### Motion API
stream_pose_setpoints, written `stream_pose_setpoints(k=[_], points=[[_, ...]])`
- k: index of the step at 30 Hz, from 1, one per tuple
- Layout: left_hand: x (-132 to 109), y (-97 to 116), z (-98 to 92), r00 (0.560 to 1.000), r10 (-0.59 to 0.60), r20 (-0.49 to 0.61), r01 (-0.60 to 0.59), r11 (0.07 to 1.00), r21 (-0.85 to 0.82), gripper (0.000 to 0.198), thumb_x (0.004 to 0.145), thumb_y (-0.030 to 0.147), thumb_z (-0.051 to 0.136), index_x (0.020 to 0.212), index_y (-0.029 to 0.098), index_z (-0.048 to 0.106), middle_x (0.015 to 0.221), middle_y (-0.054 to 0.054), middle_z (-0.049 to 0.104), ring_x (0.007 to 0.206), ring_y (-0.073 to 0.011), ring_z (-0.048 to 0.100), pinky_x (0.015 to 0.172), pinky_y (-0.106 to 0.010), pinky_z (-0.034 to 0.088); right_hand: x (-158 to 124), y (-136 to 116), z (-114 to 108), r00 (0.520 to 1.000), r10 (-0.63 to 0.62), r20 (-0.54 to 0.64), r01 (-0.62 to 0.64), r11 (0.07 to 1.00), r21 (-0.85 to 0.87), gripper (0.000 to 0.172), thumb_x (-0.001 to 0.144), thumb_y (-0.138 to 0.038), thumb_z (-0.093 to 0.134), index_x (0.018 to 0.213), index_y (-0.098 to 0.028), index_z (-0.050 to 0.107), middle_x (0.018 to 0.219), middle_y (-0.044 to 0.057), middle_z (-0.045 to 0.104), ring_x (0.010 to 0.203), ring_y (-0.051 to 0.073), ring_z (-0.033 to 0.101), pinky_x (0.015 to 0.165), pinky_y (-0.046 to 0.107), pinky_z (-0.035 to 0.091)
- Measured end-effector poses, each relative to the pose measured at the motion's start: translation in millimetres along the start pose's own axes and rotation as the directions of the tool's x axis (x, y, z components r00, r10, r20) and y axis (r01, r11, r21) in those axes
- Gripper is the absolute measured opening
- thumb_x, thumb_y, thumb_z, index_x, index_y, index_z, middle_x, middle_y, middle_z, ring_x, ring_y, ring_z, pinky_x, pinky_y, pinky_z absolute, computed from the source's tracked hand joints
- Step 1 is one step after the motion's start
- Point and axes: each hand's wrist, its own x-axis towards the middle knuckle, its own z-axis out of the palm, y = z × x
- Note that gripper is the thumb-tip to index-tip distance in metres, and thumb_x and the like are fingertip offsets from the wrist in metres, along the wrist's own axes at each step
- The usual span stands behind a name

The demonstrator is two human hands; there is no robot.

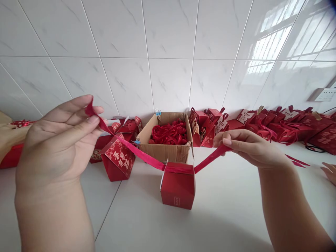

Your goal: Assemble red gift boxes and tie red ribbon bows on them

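A small red gift box (177,189) stands on the white table in front of me. One red ribbon (143,155) runs through or across its top, and I cannot tell which. My left hand (60,140), raised at the left, pinches one end of the ribbon between thumb and fingers. On the right, my right hand (245,145) grips the other end between thumb and forefinger. Both ribbon lengths slope down to the box, the left one longer. The box sits upright on the table, touched by neither hand.
Behind the gift box, a cardboard carton (164,152) holds a heap of red ribbon (170,132). Red printed boxes stand at left (119,157) and right (206,131), with several more farther right. Other people's hands show at the left edge (10,136) and right edge (329,171). A tiled wall (170,80) closes the back.
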Motion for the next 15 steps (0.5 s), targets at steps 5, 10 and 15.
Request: stream_pose_setpoints(k=[5, 10, 15], points=[[-2, 0, 7.1, 0.998, 0.031, -0.06, -0.034, 0.998, -0.056, 0.042, 0.062, -0.002, 0.066, 0.101, 0.013, 0.071, 0.073, -0.001, 0.067, 0.072, -0.0121, 0.06, 0.066, -0.024, 0.051, 3, 2, 10, 0.998, 0.05, -0.043, -0.04, 0.978, 0.205, 0.031, 0.079, -0.043, 0.068, 0.061, -0.018, 0.062, 0.1, 0.009, 0.071, 0.073, 0.017, 0.062, 0.067, 0.031, 0.053], [-9, 2, 23.9, 0.994, 0.065, -0.089, -0.074, 0.993, -0.096, 0.037, 0.064, -0.001, 0.062, 0.094, 0.019, 0.071, 0.073, 0.002, 0.066, 0.062, -0.0091, 0.057, 0.062, -0.024, 0.048, 8, 3, 21, 0.998, 0.043, -0.054, -0.021, 0.934, 0.357, 0.032, 0.076, -0.043, 0.07, 0.058, -0.018, 0.063, 0.078, 0.006, 0.071, 0.05, 0.012, 0.054, 0.055, 0.03, 0.051], [-16, 7, 33.5, 0.99, 0.092, -0.106, -0.099, 0.993, -0.064, 0.036, 0.066, 0.0, 0.06, 0.091, 0.024, 0.07, 0.073, 0.006, 0.067, 0.063, -0.0096, 0.057, 0.062, -0.024, 0.049, 15, 4, 32, 0.999, -0.03, -0.036, 0.042, 0.907, 0.42, 0.032, 0.08, -0.042, 0.067, 0.06, -0.018, 0.066, 0.07, 0.004, 0.064, 0.055, 0.012, 0.053, 0.057, 0.027, 0.047]])
